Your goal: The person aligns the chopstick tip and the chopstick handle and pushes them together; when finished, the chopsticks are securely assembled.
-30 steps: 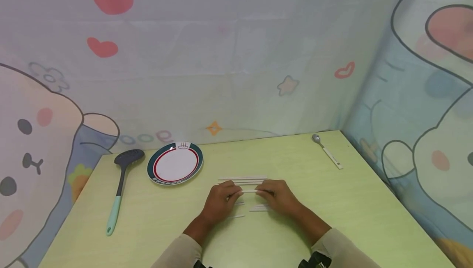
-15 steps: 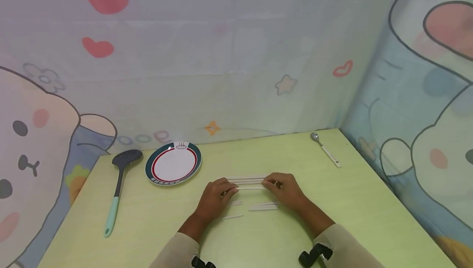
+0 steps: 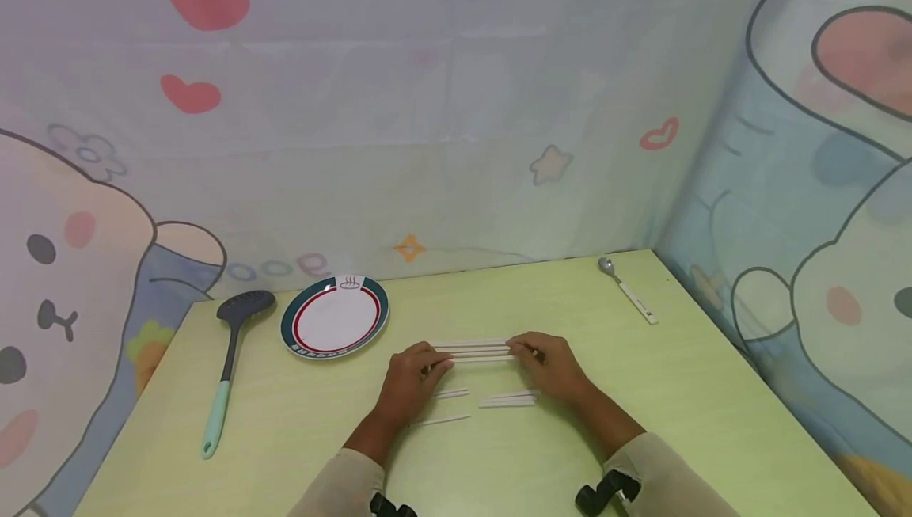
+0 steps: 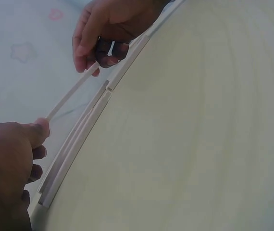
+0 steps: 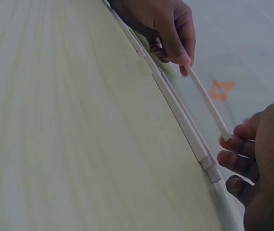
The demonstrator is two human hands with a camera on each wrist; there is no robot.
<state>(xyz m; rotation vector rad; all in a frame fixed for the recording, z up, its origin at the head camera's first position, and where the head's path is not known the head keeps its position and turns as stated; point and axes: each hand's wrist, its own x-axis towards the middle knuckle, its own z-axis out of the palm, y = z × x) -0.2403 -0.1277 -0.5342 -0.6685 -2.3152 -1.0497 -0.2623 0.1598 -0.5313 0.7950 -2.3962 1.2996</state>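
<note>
A thin white stick (image 3: pixel 482 359) spans the gap between both hands, lifted off the table in the wrist views. My left hand (image 3: pixel 413 382) pinches its left end between thumb and fingers. At the other end, the fingertips of my right hand (image 3: pixel 552 363) pinch it. Just beyond lie more long white sticks (image 3: pixel 470 343), side by side, their ends partly covered by the hands. Nearer me, a small group of shorter-looking white sticks (image 3: pixel 507 401) lies below the right hand. Other sticks (image 3: pixel 443 420) stick out from beneath the left hand, which hides part of them.
A plate (image 3: pixel 338 317) with a dark green rim stands at the back left of the pale yellow table (image 3: pixel 712 422). Left of it lies a black slotted skimmer (image 3: pixel 246 307) with a mint handle. A small spoon (image 3: pixel 628 290) lies back right. Printed cloth walls (image 3: pixel 456 105) border the table.
Both hands have spread apart along the stick, so more of its length shows between them. The stick has also shifted slightly away, closer to the row of long sticks.
</note>
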